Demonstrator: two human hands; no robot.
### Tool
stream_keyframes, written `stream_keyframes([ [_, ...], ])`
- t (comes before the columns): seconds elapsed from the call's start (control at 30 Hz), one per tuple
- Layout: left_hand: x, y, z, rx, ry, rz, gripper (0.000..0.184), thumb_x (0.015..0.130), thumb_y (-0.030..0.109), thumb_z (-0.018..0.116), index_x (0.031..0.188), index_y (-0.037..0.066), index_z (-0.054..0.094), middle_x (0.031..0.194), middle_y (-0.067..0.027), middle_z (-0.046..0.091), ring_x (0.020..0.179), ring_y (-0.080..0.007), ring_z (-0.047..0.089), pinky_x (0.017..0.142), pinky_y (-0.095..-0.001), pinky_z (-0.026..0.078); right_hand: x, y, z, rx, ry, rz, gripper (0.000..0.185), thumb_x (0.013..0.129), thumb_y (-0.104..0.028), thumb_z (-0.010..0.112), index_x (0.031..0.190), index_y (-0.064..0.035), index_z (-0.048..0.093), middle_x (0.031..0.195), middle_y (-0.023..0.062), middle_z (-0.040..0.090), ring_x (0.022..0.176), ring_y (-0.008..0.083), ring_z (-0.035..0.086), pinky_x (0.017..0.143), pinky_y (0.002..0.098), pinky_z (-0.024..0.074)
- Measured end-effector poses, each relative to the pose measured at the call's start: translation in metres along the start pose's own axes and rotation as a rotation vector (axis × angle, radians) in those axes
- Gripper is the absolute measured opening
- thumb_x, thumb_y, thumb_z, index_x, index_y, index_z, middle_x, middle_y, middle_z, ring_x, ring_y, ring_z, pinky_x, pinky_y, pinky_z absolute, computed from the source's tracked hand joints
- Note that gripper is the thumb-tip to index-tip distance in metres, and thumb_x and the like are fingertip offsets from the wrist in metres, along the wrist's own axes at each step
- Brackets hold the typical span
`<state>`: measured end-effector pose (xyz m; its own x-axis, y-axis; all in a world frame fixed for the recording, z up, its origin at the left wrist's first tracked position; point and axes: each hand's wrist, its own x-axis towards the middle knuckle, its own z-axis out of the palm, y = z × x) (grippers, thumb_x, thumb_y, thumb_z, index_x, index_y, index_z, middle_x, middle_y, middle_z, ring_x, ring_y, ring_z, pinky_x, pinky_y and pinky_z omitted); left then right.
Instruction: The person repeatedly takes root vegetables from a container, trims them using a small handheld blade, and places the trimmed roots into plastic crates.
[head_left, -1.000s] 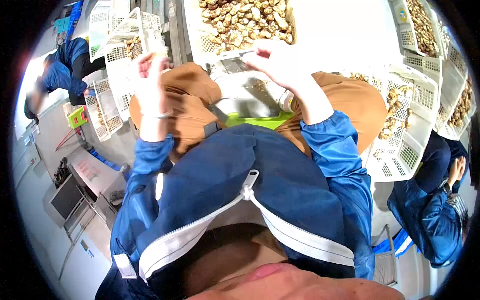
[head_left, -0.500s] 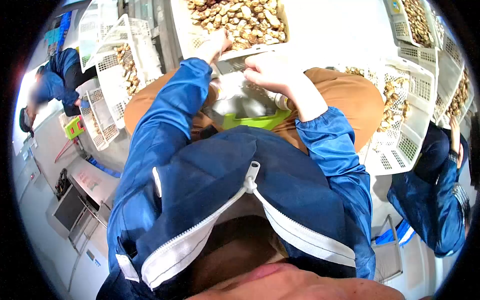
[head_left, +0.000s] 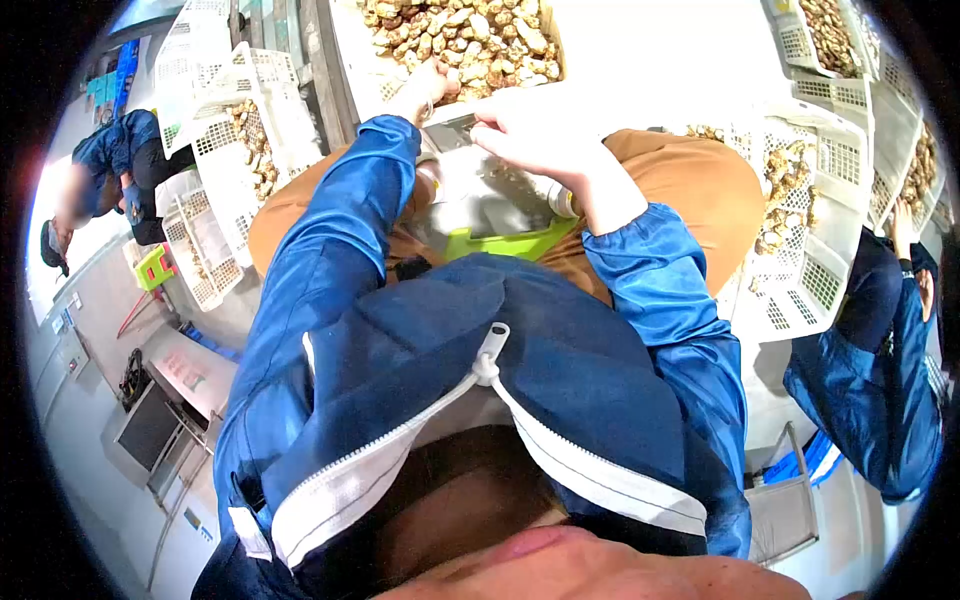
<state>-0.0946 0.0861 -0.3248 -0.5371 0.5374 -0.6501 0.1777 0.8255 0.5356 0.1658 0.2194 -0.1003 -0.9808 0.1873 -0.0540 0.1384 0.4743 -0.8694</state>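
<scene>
In the head view, my left hand point(head_left: 428, 90) reaches to the near left corner of a pale crate point(head_left: 556, 40) full of knobbly tan-and-brown pieces point(head_left: 480, 45), perhaps mushrooms. Its fingers are bent in at the edge of the heap, and what they grip is hidden. My right hand point(head_left: 545, 145) hovers right of it, just off the crate's near side. Its fingers are curled together, washed out by bright light, so anything in them cannot be made out. Below both hands, between my knees, lies a greyish surface point(head_left: 490, 205) with a lime-green piece point(head_left: 510, 243) at its near edge.
White slatted baskets point(head_left: 815, 290) holding similar pieces stand on my right. More baskets point(head_left: 215, 140) are on my left, near a dark rail point(head_left: 328, 75). One co-worker point(head_left: 110, 160) bends at the far left; another co-worker's sleeve point(head_left: 880, 400) is at the right.
The whole view has shifted slightly, with the crate a little higher and further left. My right hand has moved slightly left with its fingers still curled. The left co-worker's hand has moved away from the basket.
</scene>
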Motion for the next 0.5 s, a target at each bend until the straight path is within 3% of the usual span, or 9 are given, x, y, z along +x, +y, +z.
stream_keyframes([
  [0.03, -0.011, 0.013, -0.002, -0.004, -0.046, -0.062, 0.039, 0.068, 0.016, 0.082, 0.098, 0.000, 0.063, 0.086, -0.0079, 0.067, 0.077, -0.0172, 0.062, 0.071, -0.0314, 0.052, 0.000, 0.001, -0.001, -0.004, -0.010, 0.013, 0.028, 0.087, -0.031, 0.056, 0.082, -0.0043, 0.062, 0.072, 0.0120, 0.061, 0.069, 0.0265, 0.060, 0.064, 0.0394, 0.0459],
  [0.17, -0.038, 0.030, -0.016, -0.189, 0.150, 0.208, 0.028, 0.073, 0.016, 0.076, 0.093, 0.000, 0.065, 0.081, -0.0057, 0.066, 0.070, -0.0150, 0.061, 0.065, -0.0307, 0.051, 0.001, 0.007, -0.006, -0.059, 0.075, 0.023, 0.028, 0.088, -0.032, 0.058, 0.083, -0.0044, 0.063, 0.074, 0.0104, 0.062, 0.068, 0.0238, 0.060, 0.065, 0.0373, 0.0472],
  [0.2, -0.066, 0.044, -0.026, -0.317, 0.071, 0.283, 0.026, 0.077, 0.016, 0.073, 0.097, 0.002, 0.064, 0.077, -0.0021, 0.062, 0.065, -0.0123, 0.058, 0.060, -0.0277, 0.049, 0.002, 0.008, -0.009, -0.083, 0.129, 0.012, 0.028, 0.088, -0.032, 0.059, 0.084, -0.0044, 0.064, 0.074, 0.0099, 0.063, 0.068, 0.0229, 0.060, 0.065, 0.0364, 0.0475],
  [0.23, -0.106, 0.073, -0.039, -0.398, -0.038, 0.194, 0.028, 0.085, 0.016, 0.071, 0.107, 0.002, 0.062, 0.091, -0.0004, 0.062, 0.071, -0.0092, 0.056, 0.065, -0.0242, 0.047, 0.003, 0.007, -0.011, -0.026, 0.180, 0.002, 0.027, 0.088, -0.031, 0.061, 0.084, -0.0045, 0.064, 0.074, 0.0092, 0.063, 0.068, 0.0220, 0.060, 0.065, 0.0356, 0.0477],
  [0.3, -0.167, 0.106, -0.047, -0.421, 0.053, 0.261, 0.034, 0.085, 0.017, 0.072, 0.113, 0.001, 0.061, 0.088, -0.0005, 0.060, 0.069, -0.0067, 0.053, 0.061, -0.0219, 0.044, 0.005, 0.002, -0.014, 0.092, 0.277, -0.010, 0.025, 0.086, -0.030, 0.065, 0.084, -0.0048, 0.065, 0.075, 0.0079, 0.063, 0.069, 0.0201, 0.060, 0.065, 0.0339, 0.0481],
  [0.33, -0.190, 0.114, -0.051, -0.442, 0.053, 0.288, 0.032, 0.086, 0.016, 0.071, 0.113, 0.002, 0.061, 0.090, -0.0006, 0.061, 0.069, -0.0052, 0.052, 0.062, -0.0206, 0.044, 0.006, -0.003, -0.016, 0.181, 0.271, -0.030, 0.024, 0.084, -0.025, 0.065, 0.086, -0.0012, 0.065, 0.089, 0.0147, 0.064, 0.081, 0.0295, 0.064, 0.074, 0.0381, 0.0512],
  [0.43, -0.243, 0.135, -0.051, -0.416, 0.178, 0.346, 0.031, 0.087, 0.012, 0.069, 0.116, 0.004, 0.061, 0.102, -0.0008, 0.063, 0.078, -0.0048, 0.054, 0.067, -0.0189, 0.044, 0.010, -0.009, -0.007, 0.266, 0.340, -0.218, 0.020, 0.084, -0.021, 0.065, 0.089, -0.0016, 0.066, 0.092, 0.0132, 0.065, 0.082, 0.0269, 0.065, 0.075, 0.0353, 0.0520],
  [0.5, -0.266, 0.147, -0.052, -0.571, 0.106, 0.283, 0.034, 0.088, 0.009, 0.069, 0.120, 0.002, 0.062, 0.107, -0.0026, 0.065, 0.088, -0.0083, 0.058, 0.077, -0.0211, 0.047, 0.014, -0.007, -0.004, 0.328, 0.299, -0.300, 0.016, 0.085, -0.016, 0.066, 0.091, -0.0009, 0.066, 0.097, 0.0112, 0.065, 0.086, 0.0224, 0.066, 0.076, 0.0323, 0.0533],
])
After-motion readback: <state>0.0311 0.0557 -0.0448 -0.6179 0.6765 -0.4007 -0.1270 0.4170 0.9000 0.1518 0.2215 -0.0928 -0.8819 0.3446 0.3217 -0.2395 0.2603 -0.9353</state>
